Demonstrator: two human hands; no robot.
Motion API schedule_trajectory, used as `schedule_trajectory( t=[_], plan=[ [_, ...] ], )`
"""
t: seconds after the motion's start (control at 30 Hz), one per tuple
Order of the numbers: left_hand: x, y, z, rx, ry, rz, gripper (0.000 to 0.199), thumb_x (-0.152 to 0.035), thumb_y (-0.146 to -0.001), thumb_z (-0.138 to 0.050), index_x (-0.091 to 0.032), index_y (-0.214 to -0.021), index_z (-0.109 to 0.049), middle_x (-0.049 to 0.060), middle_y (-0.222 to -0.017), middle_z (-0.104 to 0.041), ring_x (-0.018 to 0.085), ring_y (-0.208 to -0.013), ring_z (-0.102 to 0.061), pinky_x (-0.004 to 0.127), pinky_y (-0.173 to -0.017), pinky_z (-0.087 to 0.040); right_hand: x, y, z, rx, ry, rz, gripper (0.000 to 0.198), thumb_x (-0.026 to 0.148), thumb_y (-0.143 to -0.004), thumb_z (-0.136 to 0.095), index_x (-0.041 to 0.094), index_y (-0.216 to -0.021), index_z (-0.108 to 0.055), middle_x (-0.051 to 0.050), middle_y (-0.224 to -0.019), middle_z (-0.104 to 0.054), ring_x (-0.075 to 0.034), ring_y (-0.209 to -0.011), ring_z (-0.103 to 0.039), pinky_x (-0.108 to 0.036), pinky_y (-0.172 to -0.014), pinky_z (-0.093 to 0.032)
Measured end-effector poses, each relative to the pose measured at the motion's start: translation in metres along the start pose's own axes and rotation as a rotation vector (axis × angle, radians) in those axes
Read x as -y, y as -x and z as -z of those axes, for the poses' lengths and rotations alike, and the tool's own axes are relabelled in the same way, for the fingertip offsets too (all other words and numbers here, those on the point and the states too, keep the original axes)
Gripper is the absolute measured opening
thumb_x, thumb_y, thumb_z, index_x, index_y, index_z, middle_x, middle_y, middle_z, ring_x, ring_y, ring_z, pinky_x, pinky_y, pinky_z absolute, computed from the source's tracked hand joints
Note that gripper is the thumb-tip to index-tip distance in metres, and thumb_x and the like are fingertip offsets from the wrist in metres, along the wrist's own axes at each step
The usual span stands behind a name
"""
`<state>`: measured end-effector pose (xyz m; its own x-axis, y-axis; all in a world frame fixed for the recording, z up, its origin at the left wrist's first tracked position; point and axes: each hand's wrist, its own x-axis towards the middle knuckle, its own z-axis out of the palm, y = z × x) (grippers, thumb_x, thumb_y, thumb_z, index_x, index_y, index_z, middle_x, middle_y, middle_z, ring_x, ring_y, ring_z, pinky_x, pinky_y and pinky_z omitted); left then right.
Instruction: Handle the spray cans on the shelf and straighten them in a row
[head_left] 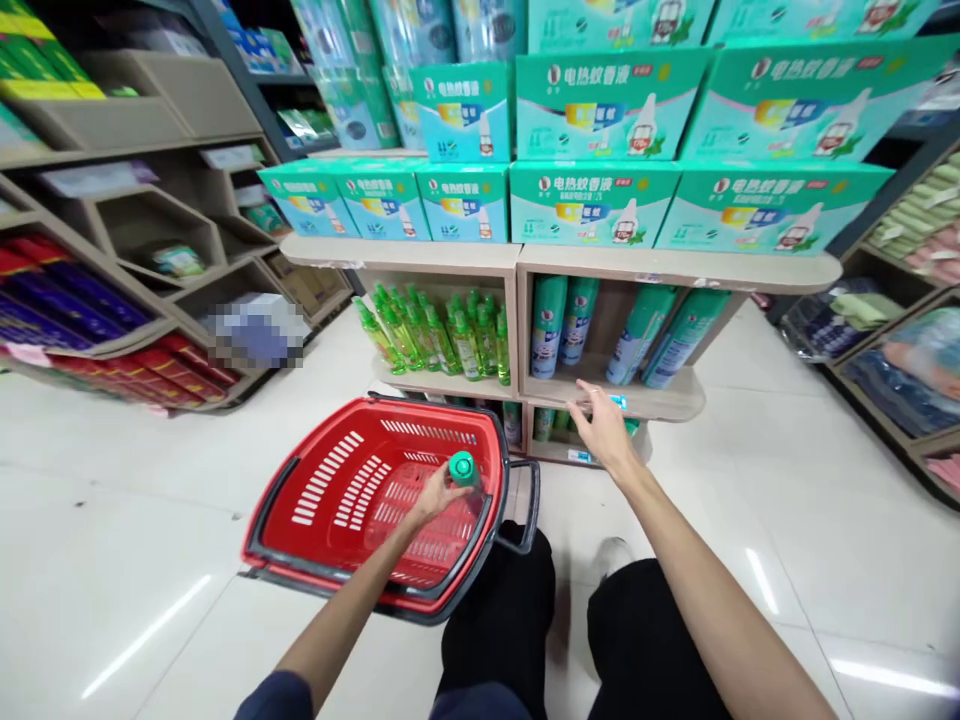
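Observation:
My left hand (436,494) is wrapped round a spray can with a green cap (463,467), held upright inside a red shopping basket (322,440); the can's lower part is mostly hidden. The basket has black handles and stands on the floor to my left. In front of the shelf edge, my right hand (600,425) holds nothing, its fingers apart, near a small blue-and-white tag (616,402). Just behind it, several green-and-blue spray cans (637,335) stand in the right compartment, some of them tilted in view.
Green spray bottles (442,335) fill the left compartment. Boxes of mosquito-repellent liquid (592,205) are stacked on the shelf top (570,262). A lower shelf holds more bottles, partly hidden. Shelving units (172,215) flank both sides, with pale floor tiles (120,520) between.

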<state>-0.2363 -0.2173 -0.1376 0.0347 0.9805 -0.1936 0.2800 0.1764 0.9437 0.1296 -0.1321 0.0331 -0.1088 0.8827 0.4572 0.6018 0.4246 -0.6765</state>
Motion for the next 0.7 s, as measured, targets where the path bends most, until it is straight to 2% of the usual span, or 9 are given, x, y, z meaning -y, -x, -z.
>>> schedule_trajectory(
  t=[0.07, 0.13, 0.2, 0.27, 0.37, 0.43, 0.5, 0.6, 0.7],
  plan=[
    [-0.036, 0.011, 0.026, -0.035, 0.043, -0.025, 0.073, -0.043, -0.071, -0.086, -0.008, -0.127, -0.055, 0.018, -0.126, -0.070, 0.027, -0.110, -0.071, 0.046, -0.107, -0.054, 0.017, 0.005, -0.004, 0.064, -0.072, 0.014, 0.045, 0.041, -0.100, -0.059, 0.015, -0.137, -0.063, -0.015, -0.125, -0.070, -0.029, -0.108, -0.069, -0.049, -0.106, -0.053],
    [-0.083, 0.024, 0.052, -0.094, 0.049, -0.102, 0.074, -0.041, -0.075, -0.087, -0.011, -0.135, -0.055, 0.017, -0.133, -0.068, 0.026, -0.113, -0.071, 0.045, -0.107, -0.054, 0.040, 0.010, -0.012, 0.169, -0.191, 0.035, 0.040, 0.039, -0.100, -0.060, 0.016, -0.132, -0.067, -0.012, -0.116, -0.074, -0.026, -0.103, -0.071, -0.046, -0.100, -0.056],
    [-0.134, 0.036, 0.073, -0.132, 0.095, -0.177, 0.072, -0.041, -0.073, -0.089, -0.012, -0.131, -0.058, 0.016, -0.133, -0.069, 0.028, -0.114, -0.071, 0.043, -0.104, -0.057, 0.068, 0.016, -0.023, 0.297, -0.352, 0.042, 0.036, 0.039, -0.100, -0.062, 0.016, -0.126, -0.070, -0.011, -0.113, -0.075, -0.023, -0.098, -0.073, -0.042, -0.095, -0.059],
    [-0.181, 0.047, 0.082, -0.164, 0.174, -0.264, 0.065, -0.042, -0.071, -0.090, -0.013, -0.123, -0.063, 0.015, -0.127, -0.072, 0.028, -0.115, -0.071, 0.042, -0.105, -0.056, 0.097, 0.022, -0.033, 0.418, -0.502, 0.024, 0.037, 0.042, -0.099, -0.064, 0.016, -0.124, -0.071, -0.010, -0.119, -0.074, -0.022, -0.104, -0.073, -0.040, -0.097, -0.060],
    [-0.238, 0.057, 0.071, -0.106, 0.444, -0.305, 0.061, -0.063, -0.075, -0.079, -0.013, -0.108, -0.069, 0.014, -0.111, -0.076, 0.032, -0.115, -0.070, 0.044, -0.103, -0.057, 0.136, 0.031, -0.042, 0.551, -0.716, -0.027, 0.052, 0.048, -0.096, -0.069, 0.017, -0.138, -0.064, -0.011, -0.139, -0.067, -0.025, -0.127, -0.066, -0.044, -0.114, -0.053],
    [-0.268, 0.059, 0.053, -0.046, 0.598, -0.299, 0.075, -0.080, -0.083, -0.055, -0.013, -0.111, -0.071, 0.015, -0.109, -0.075, 0.033, -0.117, -0.069, 0.047, -0.101, -0.059, 0.155, 0.036, -0.044, 0.649, -0.870, -0.035, 0.066, 0.051, -0.092, -0.075, 0.017, -0.146, -0.057, -0.011, -0.146, -0.063, -0.026, -0.134, -0.061, -0.046, -0.120, -0.048],
    [-0.293, 0.055, 0.033, -0.040, 0.699, -0.321, 0.087, -0.085, -0.087, -0.033, -0.013, -0.118, -0.071, 0.015, -0.109, -0.074, 0.032, -0.113, -0.070, 0.047, -0.099, -0.059, 0.167, 0.039, -0.042, 0.678, -0.962, -0.040, 0.077, 0.052, -0.086, -0.081, 0.016, -0.148, -0.053, -0.011, -0.145, -0.063, -0.027, -0.131, -0.062, -0.046, -0.118, -0.049],
    [-0.311, 0.043, 0.011, -0.095, 0.742, -0.359, 0.086, -0.080, -0.092, -0.029, -0.010, -0.121, -0.070, 0.016, -0.111, -0.074, 0.030, -0.110, -0.071, 0.043, -0.098, -0.059, 0.173, 0.039, -0.036, 0.535, -0.885, -0.098, 0.079, 0.052, -0.079, -0.087, 0.018, -0.142, -0.053, -0.010, -0.137, -0.067, -0.027, -0.121, -0.067, -0.043, -0.108, -0.054],
    [-0.305, 0.036, -0.004, -0.324, 0.605, -0.462, 0.066, -0.070, -0.098, -0.047, -0.011, -0.118, -0.070, 0.014, -0.115, -0.075, 0.025, -0.107, -0.072, 0.037, -0.096, -0.059, 0.165, 0.036, -0.029, 0.339, -0.659, -0.148, 0.089, 0.054, -0.074, -0.090, 0.020, -0.144, -0.048, -0.011, -0.134, -0.068, -0.029, -0.119, -0.067, -0.046, -0.108, -0.053]
  ],
)
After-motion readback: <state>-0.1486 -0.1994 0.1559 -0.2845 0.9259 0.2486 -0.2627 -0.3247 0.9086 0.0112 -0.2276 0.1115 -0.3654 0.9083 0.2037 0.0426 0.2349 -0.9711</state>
